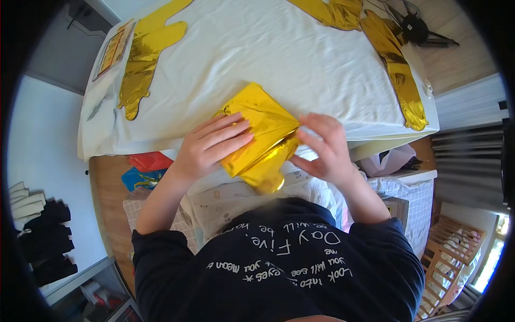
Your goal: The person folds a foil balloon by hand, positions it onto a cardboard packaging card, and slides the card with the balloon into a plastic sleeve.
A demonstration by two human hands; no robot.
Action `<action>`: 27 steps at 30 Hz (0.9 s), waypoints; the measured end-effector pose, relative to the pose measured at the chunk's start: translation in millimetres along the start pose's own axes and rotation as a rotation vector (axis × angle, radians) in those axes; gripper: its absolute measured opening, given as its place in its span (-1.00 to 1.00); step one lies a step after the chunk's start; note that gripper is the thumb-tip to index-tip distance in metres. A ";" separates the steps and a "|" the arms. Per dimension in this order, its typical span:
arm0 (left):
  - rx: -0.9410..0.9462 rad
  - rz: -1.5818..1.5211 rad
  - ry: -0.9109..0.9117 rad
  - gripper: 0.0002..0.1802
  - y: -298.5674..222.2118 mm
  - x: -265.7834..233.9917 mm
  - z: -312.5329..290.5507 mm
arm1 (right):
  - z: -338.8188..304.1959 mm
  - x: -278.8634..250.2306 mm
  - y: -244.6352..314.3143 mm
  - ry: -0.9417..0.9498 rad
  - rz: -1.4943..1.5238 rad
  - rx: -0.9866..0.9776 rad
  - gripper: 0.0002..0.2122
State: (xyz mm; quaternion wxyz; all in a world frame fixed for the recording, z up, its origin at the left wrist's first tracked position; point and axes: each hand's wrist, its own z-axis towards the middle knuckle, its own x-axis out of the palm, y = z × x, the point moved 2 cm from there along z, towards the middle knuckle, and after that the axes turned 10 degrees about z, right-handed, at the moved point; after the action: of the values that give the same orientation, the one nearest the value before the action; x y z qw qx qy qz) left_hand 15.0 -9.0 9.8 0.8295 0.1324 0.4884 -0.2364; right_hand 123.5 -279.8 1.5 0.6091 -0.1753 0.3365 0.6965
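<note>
A folded gold foil balloon [256,121] lies at the near edge of the white-covered table, its creased lower flap hanging toward my body. My left hand [210,144] rests over its left side with the fingers stretched out flat; the thumb is hidden. At the right corner, my right hand [324,142] pinches the foil between thumb and fingers. Other flat, uninflated gold foil balloons lie on the table: one at the left [140,70], one at the far right [332,13] and a long one along the right edge [397,75].
The white cloth [230,48] is wrinkled. A flat printed package [114,49] sits at the left edge. A black device with legs and a cable [416,28] stands at the far right. Bags [147,169] lie below the table's left side; a wooden crib [450,257] is at the right.
</note>
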 end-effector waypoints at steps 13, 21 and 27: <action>-1.197 -1.383 -0.109 -0.65 28.1 -1.4 30.9 | 62.3 -23.8 -35.0 -0.054 0.820 0.709 -0.66; -0.914 -0.599 0.181 -0.26 74.2 1.5 81.7 | 71.0 -18.4 -80.6 -0.021 0.877 1.110 -0.57; -0.676 0.084 0.219 -0.24 60.1 4.7 94.2 | 71.8 -20.1 -93.9 0.079 0.708 1.146 -0.50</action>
State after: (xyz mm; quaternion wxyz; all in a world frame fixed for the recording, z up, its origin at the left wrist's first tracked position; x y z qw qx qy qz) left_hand 118.7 -1.4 51.0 0.7781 -0.1049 0.6192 -0.0118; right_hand 230.1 -242.5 41.9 0.3279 0.2712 0.7120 0.5585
